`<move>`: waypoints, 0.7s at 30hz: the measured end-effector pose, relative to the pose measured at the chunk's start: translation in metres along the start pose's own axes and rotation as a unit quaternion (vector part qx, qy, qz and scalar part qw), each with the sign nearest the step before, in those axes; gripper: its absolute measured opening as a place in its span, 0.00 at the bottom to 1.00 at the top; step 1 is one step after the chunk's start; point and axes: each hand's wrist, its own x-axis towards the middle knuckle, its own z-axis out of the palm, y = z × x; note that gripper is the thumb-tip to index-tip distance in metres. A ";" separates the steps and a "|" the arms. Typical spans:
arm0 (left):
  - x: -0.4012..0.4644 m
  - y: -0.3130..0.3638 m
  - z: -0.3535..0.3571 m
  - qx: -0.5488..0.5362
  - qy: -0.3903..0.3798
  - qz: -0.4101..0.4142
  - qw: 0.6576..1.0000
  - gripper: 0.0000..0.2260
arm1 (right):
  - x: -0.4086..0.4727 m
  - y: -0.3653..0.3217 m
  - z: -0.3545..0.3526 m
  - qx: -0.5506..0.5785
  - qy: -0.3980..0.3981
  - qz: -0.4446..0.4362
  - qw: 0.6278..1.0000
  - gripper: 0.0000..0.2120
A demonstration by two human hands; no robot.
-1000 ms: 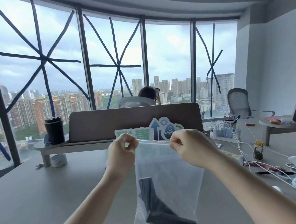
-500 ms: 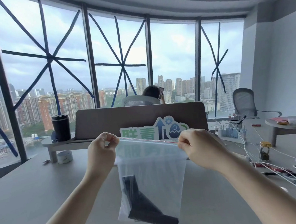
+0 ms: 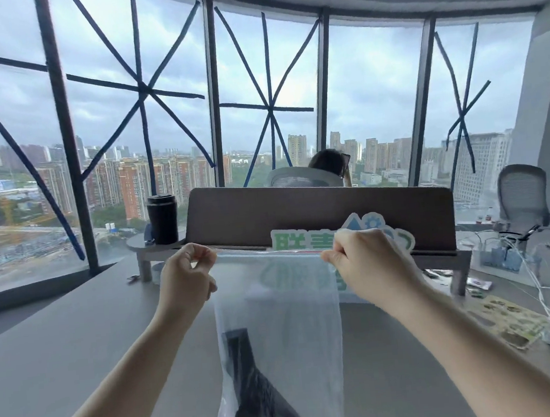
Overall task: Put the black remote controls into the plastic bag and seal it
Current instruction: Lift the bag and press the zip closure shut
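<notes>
A clear plastic bag [image 3: 295,324] hangs in the air above the grey table [image 3: 63,356]. Black remote controls [image 3: 257,388] lie crossed in its lower part. My left hand [image 3: 186,277] pinches the left end of the bag's top strip between thumb and fingers. My right hand [image 3: 362,260] pinches the right end of the same strip. The strip runs taut and level between the two hands. I cannot tell whether the strip is pressed shut along its whole length.
A brown desk divider [image 3: 321,217] stands behind the bag, with a green and white sign [image 3: 303,239] leaning on it. A black tumbler [image 3: 162,219] sits on a shelf at the left. White cables [image 3: 539,283] and small items crowd the right side. A person sits beyond the divider.
The bag has been lifted a little and its top strip pulled wider and flatter between my hands. The view has tilted upward and shifted left.
</notes>
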 end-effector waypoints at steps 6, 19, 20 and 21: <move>0.090 -0.037 -0.026 -0.047 -0.016 -0.046 0.998 0.05 | 0.103 -0.035 0.091 0.185 -0.010 0.055 0.981 0.13; 0.098 -0.189 -0.095 0.038 0.072 -0.143 0.986 0.04 | 0.056 -0.091 0.234 0.235 -0.209 0.027 0.949 0.08; 0.088 -0.200 -0.098 0.042 0.071 -0.157 0.984 0.04 | 0.045 -0.093 0.234 0.242 -0.244 0.019 0.939 0.07; 0.076 -0.207 -0.100 0.035 0.069 -0.169 0.983 0.03 | 0.036 -0.091 0.233 0.252 -0.268 0.010 0.930 0.06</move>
